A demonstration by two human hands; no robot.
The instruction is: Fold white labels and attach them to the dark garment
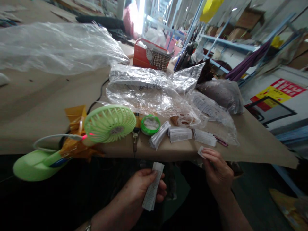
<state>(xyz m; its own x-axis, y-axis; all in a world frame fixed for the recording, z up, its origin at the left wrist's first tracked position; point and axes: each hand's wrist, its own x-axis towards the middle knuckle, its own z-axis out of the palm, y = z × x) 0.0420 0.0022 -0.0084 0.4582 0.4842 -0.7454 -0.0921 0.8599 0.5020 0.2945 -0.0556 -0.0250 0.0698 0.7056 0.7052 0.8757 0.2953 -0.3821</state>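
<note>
The table (36, 106) fills most of my view, its front edge just above my hands. On its far left lies a big clear bag (55, 48), and near the middle a crumpled heap of plastic wrap (154, 93) with a dark bundle (221, 94) at its right end. A green fan (109, 123) stands at the front edge, taped to its stand with a white cable looping off to the left. Right of it sits a small green tub (150, 125), then three stacks of white labels (180, 134) in a row.

My left hand (141, 189) is below the table edge, fingers closed around a folded strip (152, 186) of labels that stands nearly upright in my fist. My right hand (216, 170) is at the table's edge, thumb and fingers pinched on a single tag (201, 151); it may be touching the table, though I cannot tell from here.
</note>
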